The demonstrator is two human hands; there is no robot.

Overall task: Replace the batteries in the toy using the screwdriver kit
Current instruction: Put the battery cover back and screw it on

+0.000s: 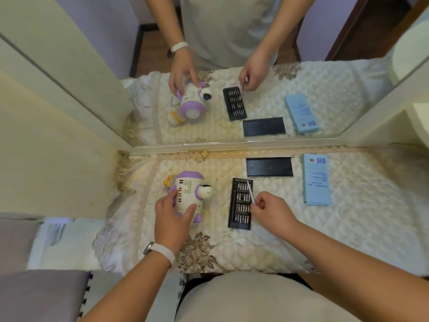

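A white and purple toy robot point(188, 190) lies on its front on the quilted tabletop, its vented back facing up. My left hand point(170, 216) rests on the toy's lower half, thumb and fingers spread along its sides. To the right lies the open black screwdriver kit tray point(240, 203) with rows of bits. My right hand point(270, 210) pinches a thin silver screwdriver point(250, 190) over the tray's right edge, its shaft pointing away from me.
The kit's black lid point(269, 166) lies behind the tray, by the mirror. A light blue box point(316, 180) sits at the right. A small yellow and white piece point(167, 180) lies beside the toy's left. The mirror point(232, 89) behind repeats the scene.
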